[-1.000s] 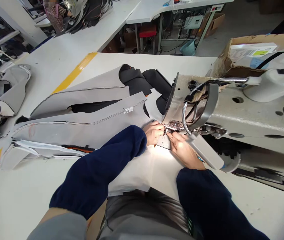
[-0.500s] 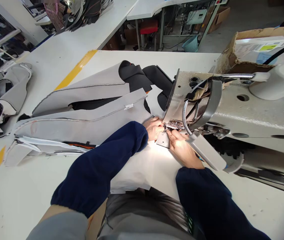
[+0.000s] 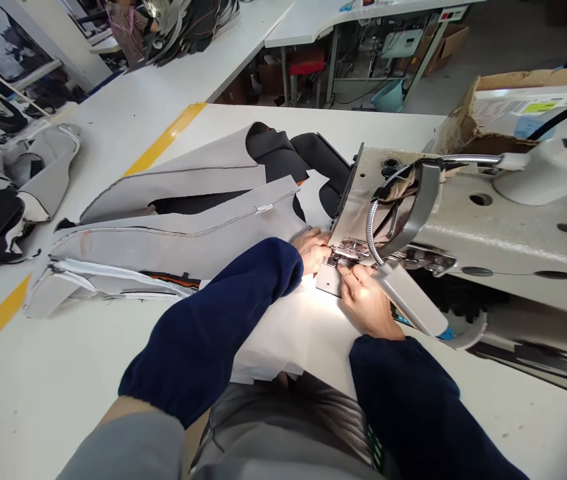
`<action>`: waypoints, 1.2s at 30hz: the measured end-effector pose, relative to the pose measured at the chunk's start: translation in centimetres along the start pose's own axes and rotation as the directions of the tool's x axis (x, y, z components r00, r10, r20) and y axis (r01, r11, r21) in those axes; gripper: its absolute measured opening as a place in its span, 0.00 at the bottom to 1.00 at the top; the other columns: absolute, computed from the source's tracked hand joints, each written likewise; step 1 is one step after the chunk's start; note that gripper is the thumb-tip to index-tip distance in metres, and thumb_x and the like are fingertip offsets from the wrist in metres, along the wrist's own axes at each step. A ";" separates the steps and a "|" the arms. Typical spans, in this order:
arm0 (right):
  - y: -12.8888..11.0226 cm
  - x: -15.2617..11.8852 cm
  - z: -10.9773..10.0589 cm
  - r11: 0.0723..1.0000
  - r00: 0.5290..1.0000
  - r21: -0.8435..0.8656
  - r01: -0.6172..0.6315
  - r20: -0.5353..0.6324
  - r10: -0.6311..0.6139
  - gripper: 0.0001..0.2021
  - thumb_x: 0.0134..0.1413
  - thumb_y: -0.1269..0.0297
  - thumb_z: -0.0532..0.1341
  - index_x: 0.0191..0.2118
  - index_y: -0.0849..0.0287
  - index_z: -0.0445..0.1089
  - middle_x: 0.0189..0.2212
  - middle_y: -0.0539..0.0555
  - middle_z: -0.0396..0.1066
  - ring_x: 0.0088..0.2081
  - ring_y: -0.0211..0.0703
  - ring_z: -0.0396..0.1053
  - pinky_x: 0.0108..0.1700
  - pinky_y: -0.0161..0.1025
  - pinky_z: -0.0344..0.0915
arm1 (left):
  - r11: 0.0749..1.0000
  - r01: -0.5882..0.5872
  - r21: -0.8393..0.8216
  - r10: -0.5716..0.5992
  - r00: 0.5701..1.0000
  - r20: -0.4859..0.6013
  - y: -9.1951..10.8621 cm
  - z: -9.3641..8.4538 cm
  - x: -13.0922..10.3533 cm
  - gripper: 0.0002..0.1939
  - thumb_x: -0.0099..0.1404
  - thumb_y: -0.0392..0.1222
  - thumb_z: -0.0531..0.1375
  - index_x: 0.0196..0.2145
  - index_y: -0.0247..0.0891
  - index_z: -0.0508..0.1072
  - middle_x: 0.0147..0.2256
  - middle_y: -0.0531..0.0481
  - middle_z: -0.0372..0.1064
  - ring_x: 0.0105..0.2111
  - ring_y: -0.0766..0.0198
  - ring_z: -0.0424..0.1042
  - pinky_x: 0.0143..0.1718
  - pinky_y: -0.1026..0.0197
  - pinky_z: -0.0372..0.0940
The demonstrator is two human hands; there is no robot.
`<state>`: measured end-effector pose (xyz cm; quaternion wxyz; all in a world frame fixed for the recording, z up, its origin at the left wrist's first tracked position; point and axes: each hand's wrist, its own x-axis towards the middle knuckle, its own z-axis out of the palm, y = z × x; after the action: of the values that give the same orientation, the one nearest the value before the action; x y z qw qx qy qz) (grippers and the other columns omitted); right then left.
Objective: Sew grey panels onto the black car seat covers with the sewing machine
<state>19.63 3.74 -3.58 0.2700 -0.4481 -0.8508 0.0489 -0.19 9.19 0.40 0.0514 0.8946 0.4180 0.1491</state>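
My left hand (image 3: 313,251) is closed at the near right end of a grey fabric piece (image 3: 173,230), with bent fingers just left of the needle area of a sewing machine (image 3: 463,213). In a pinch, my right hand (image 3: 366,300) rests by the metal needle plate (image 3: 330,281); what lies between its fingertips is too small to make out. The presser foot area is partly covered by both hands and the machine head. Dark lining shows between the grey panels. The machine's lamp (image 3: 413,303) stands over my right hand, lighting the plate.
A torn cardboard box (image 3: 458,127) stands behind the machine. More grey and black sewn pieces (image 3: 38,173) lie at the left, beside yellow tape (image 3: 166,140) on the table (image 3: 78,373). A red stool (image 3: 306,61) and a blue bin (image 3: 387,95) are beyond the far edge.
The whole view has shifted slightly, so the scene sits a little further right and lower. Both hands stay at the needle area; my right fingertips sit slightly nearer to me.
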 end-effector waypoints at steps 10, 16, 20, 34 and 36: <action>-0.1 -0.3 -0.2 0.998 0.998 -0.054 0.036 -0.051 -0.038 0.18 0.57 0.67 0.51 0.51 0.58 0.69 0.34 0.59 0.69 0.38 0.51 0.65 0.44 0.47 0.63 | 0.998 0.036 0.056 -0.041 0.996 0.083 -0.1 0.7 0.4 0.09 0.57 0.31 0.56 0.33 0.34 0.75 0.36 0.42 0.67 0.42 0.52 0.63 0.41 0.54 0.62; -1.3 -1.2 -1.2 0.987 0.979 0.094 0.127 -0.174 -0.109 0.19 0.58 0.71 0.52 0.55 0.56 0.66 0.28 0.55 0.66 0.32 0.45 0.65 0.38 0.42 0.64 | 0.985 0.163 0.061 -0.169 0.980 0.107 1.3 0.4 0.4 0.06 0.59 0.31 0.58 0.35 0.31 0.73 0.39 0.38 0.67 0.41 0.51 0.65 0.42 0.53 0.63; -1.5 -1.3 -1.0 0.977 0.974 0.133 0.166 -0.174 -0.142 0.20 0.57 0.72 0.53 0.55 0.55 0.65 0.27 0.54 0.64 0.30 0.44 0.62 0.36 0.42 0.63 | 0.954 0.297 0.043 -0.300 0.948 0.107 2.2 -0.4 0.3 0.08 0.60 0.27 0.54 0.31 0.31 0.72 0.39 0.39 0.68 0.42 0.51 0.65 0.35 0.56 0.64; -2.3 -1.8 -1.6 0.987 0.970 0.087 0.133 -0.215 -0.111 0.19 0.58 0.72 0.54 0.54 0.57 0.67 0.31 0.55 0.69 0.35 0.43 0.67 0.39 0.38 0.64 | 0.797 0.549 -0.251 -0.495 0.833 0.248 0.6 -1.7 -4.6 0.14 0.64 0.43 0.55 0.22 0.35 0.64 0.21 0.51 0.59 0.24 0.65 0.61 0.27 0.62 0.56; -2.0 -1.8 -0.8 0.989 0.976 0.100 0.105 -0.199 -0.084 0.18 0.58 0.70 0.54 0.54 0.56 0.67 0.34 0.55 0.71 0.36 0.44 0.68 0.41 0.38 0.64 | 0.526 0.635 -0.566 -0.515 0.767 0.382 -0.1 -3.0 -7.3 0.19 0.61 0.50 0.57 0.20 0.36 0.60 0.18 0.54 0.53 0.20 0.68 0.55 0.24 0.64 0.51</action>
<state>19.41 0.99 -2.96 0.3778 -0.3941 -0.8369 0.0387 -5.57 3.58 1.62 0.4485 0.6337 0.6019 0.1870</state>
